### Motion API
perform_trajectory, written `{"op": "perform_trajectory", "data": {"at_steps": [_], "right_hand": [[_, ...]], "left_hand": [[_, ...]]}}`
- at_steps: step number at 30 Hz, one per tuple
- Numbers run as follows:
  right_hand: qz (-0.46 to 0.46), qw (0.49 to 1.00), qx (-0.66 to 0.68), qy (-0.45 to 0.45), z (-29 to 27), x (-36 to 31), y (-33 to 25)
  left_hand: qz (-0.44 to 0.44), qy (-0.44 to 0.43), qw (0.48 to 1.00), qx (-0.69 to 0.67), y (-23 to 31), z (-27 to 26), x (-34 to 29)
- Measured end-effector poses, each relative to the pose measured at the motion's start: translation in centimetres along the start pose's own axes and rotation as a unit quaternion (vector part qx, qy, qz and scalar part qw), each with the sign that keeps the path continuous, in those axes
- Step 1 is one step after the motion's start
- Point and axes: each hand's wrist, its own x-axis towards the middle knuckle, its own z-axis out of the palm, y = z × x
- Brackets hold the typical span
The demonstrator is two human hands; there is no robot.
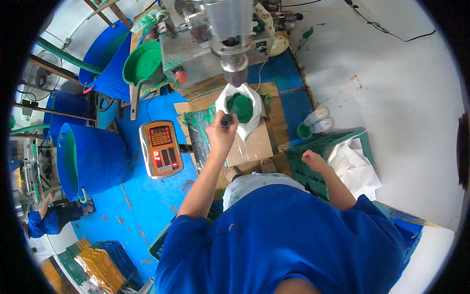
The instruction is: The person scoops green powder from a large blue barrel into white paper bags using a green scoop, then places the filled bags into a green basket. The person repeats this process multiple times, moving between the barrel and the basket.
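My left hand [221, 134] is closed round a dark, black-ended handle [226, 120] at the near left rim of an open white bag [250, 128]. The handle's far end is hidden, so I cannot tell what tool it belongs to. Green material [240, 106] shows inside the bag. A metal nozzle [235, 73] hangs just above the bag's far rim. My right hand [314, 161] is curled closed above the edge of a green plastic crate [303, 172], with nothing visible in it. White bags or sheets [353, 166] lie in that crate.
An orange scale display [161, 149] stands left of the bag. Blue tubs [93, 161] and a green-coated pan [143, 61] are further left. White shoes [320, 120] and a small green cup [304, 131] sit right. Another person [51, 220] is at the far left.
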Motion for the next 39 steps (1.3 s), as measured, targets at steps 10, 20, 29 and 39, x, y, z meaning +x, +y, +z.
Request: {"op": "perform_trajectory", "data": {"at_steps": [10, 20, 29, 39], "right_hand": [[0.017, 1.0, 0.003, -0.023, -3.4, -1.2, 6.3], [0.007, 0.998, -0.016, -0.052, -5.1, 1.3, 7.1], [-0.038, 0.993, -0.058, -0.093, -4.9, 2.7, 4.0], [0.013, 0.989, 0.143, -0.019, -3.5, 9.3, -7.1]], "left_hand": [[-0.189, 0.108, 0.927, -0.305, -0.2, 4.4, -1.5], [-0.223, 0.29, 0.869, -0.334, 1.7, -0.5, -4.8], [-0.252, 0.354, 0.789, -0.434, 3.5, -4.3, -5.3], [-0.029, 0.405, 0.871, -0.277, 1.6, -20.1, 8.2]]}}
